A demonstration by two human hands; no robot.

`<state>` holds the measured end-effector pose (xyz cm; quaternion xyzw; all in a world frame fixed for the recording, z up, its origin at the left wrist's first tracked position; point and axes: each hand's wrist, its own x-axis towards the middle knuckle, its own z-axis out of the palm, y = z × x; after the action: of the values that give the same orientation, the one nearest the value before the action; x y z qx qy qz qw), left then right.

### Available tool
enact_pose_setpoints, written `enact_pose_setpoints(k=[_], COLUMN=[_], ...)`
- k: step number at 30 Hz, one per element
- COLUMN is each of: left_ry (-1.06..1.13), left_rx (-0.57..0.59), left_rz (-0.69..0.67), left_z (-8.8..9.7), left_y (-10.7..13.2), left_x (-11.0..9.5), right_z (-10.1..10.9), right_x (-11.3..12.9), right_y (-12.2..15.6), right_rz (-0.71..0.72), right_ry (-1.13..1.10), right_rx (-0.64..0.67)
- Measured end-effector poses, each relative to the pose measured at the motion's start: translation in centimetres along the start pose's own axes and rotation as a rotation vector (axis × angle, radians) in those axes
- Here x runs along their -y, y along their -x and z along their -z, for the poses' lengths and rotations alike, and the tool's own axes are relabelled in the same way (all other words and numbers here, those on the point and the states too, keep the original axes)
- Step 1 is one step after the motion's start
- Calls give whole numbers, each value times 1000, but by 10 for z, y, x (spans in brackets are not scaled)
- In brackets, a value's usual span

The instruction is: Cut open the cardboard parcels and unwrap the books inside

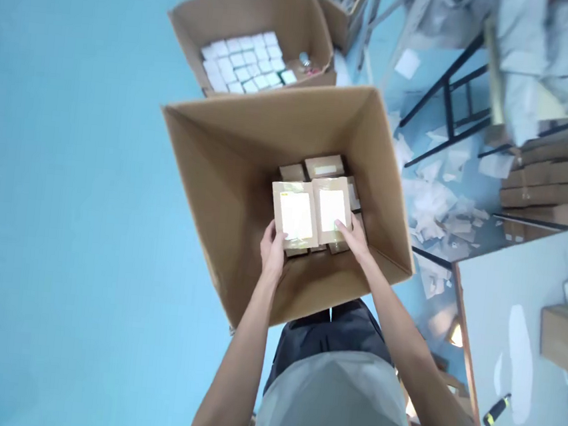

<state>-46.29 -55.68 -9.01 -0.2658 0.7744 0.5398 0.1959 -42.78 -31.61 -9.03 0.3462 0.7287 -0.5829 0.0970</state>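
Note:
Two small brown cardboard boxes with white labels are held side by side inside a large open carton (252,126). My left hand (273,249) grips the left small box (296,215) at its lower left edge. On the right small box (332,209) my right hand (354,238) is closed, its thumb on top near the label. Under them, more small brown boxes (324,167) lie at the bottom of the carton, partly hidden by the held pair.
Behind stands another open carton (302,20) with rows of white boxes (245,62). Scraps of paper (430,200) and a black metal stand (449,108) are at the right. A table (485,313) with a yellow-black cutter (497,410) is at lower right, below stacked flat cardboard (559,176).

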Motion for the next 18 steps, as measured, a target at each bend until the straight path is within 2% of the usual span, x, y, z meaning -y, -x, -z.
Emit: enact_pose_setpoints(k=[2,4,6,8,10,12,18], left_ry=[-3,19,20,-16,-59,-87,-300], left_rx=[91,176,268,375,495,603,881], left_rz=[-208,-375,-520,-634,-708,-749,-726], left_z=[5,3,-8,-30,-64,-108,-265], left_y=[36,74,112,146,179,211,313], left_x=[-48,-89,-120,-141,-152,-154,-134], right_z=[38,74,107,140,174,212,327], right_x=[23,34,35,28,16,-1,-78], right_y=[47,95,140,178,209,236,304], right_rz=[68,137,186,198,171,152,65], right_ry=[-120,-233,-314,-375,-439,-508,-549], right_rx=[-86,-195,-308,-424,-547,-661,-980])
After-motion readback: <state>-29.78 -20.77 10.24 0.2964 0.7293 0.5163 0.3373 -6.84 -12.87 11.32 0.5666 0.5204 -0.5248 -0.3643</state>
